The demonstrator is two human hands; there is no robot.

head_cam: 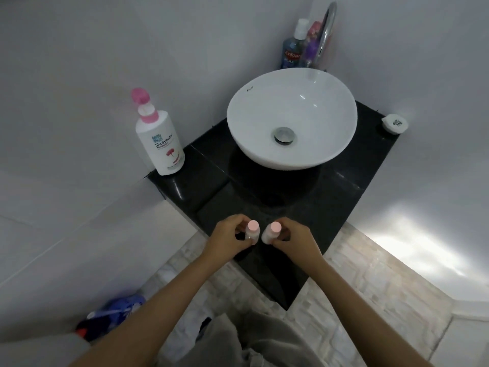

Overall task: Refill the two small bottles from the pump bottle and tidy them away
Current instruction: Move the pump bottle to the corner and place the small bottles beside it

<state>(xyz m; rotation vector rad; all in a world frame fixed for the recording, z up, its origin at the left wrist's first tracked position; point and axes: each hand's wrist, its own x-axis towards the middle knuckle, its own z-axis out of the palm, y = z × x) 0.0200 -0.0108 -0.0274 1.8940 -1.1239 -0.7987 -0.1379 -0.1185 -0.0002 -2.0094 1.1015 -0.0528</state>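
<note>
I have one small bottle in each hand: my left hand point(229, 232) curls its fingers round the left small bottle point(252, 231), and my right hand point(290, 234) does the same with the right small bottle point(271, 232), both upright, pink caps on, side by side just over the near corner of the black counter point(330, 207), and whether their bases touch it I cannot tell. I hold them close together there, I judge, so both can stand within easy reach before I open them. The pump bottle point(160, 137), white with a pink pump, stands alone at the far left corner of the counter against the wall, well apart from my hands. By count: two small bottles, one pump bottle, one white basin point(291, 112), one blue mouthwash bottle point(292, 49) behind it by the tap point(328, 27), and one small white round thing point(394, 123) at the right corner
</note>
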